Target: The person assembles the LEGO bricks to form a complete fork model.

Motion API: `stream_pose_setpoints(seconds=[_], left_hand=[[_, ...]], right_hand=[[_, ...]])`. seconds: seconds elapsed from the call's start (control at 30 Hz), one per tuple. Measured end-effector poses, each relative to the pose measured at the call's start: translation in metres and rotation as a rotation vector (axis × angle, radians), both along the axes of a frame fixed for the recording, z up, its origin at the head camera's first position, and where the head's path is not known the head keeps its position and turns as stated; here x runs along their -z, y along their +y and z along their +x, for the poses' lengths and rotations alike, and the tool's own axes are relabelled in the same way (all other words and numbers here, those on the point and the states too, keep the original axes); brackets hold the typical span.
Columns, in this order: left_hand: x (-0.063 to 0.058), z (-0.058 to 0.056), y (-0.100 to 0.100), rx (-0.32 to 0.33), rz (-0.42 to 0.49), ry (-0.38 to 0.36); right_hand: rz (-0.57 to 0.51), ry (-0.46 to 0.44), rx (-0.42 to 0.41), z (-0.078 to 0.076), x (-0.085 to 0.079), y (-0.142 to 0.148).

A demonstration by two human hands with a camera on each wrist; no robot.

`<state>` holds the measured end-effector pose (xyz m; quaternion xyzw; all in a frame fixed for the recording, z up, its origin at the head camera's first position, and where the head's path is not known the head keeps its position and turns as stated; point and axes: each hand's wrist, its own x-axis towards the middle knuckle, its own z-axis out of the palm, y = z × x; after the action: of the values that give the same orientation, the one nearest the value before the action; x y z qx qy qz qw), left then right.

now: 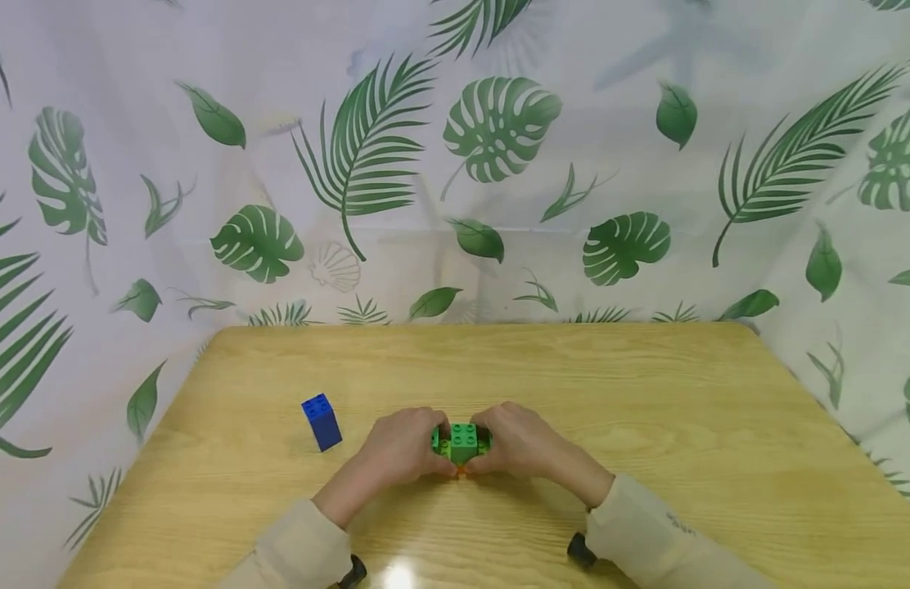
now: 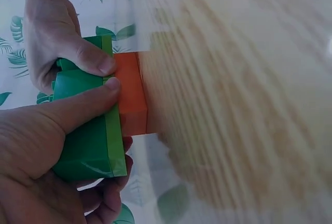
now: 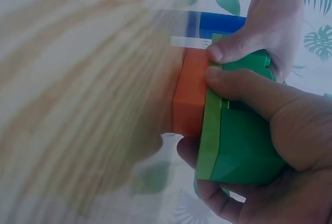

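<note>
Both hands hold one toy-brick assembly on the table, one from each side. Green bricks [image 1: 464, 442] form its top, with studs upward. Under them lies a flat light-green plate [image 2: 115, 143], and an orange brick [image 3: 190, 94] stands below that on the tabletop. My left hand [image 1: 407, 446] grips the left end, its thumb along the near side and fingers behind. The right hand [image 1: 520, 443] grips the right end in the same way. In the left wrist view the thumb tips nearly meet at the plate. Fingers hide parts of the bricks.
A tall blue brick [image 1: 322, 422] stands on the wooden table [image 1: 610, 376], left of and a little beyond the left hand. A white cloth with green leaf prints [image 1: 543, 188] hangs behind the table and along its sides.
</note>
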<state>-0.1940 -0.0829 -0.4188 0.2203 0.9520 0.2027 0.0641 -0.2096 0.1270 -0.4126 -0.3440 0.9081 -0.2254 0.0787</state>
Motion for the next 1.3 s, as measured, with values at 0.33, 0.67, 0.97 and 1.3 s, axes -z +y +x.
stream_pose_setpoints(seconds=[0.33, 0.67, 0.97, 1.3], left_hand=[[-0.026, 0.010, -0.029, -0.111, 0.307, -0.065], [-0.053, 0.028, -0.081, -0.230, 0.421, 0.119], [-0.042, 0.030, -0.129, -0.357, 0.409, 0.095], [-0.019, 0.027, -0.147, -0.380, 0.383, 0.002]], right_hand=[[0.053, -0.010, 0.032, 0.001, -0.004, -0.002], [0.085, 0.012, 0.045, 0.001, -0.005, 0.001], [0.057, 0.009, 0.075, 0.002, -0.007, -0.001], [0.007, 0.037, 0.069, 0.005, -0.004, -0.002]])
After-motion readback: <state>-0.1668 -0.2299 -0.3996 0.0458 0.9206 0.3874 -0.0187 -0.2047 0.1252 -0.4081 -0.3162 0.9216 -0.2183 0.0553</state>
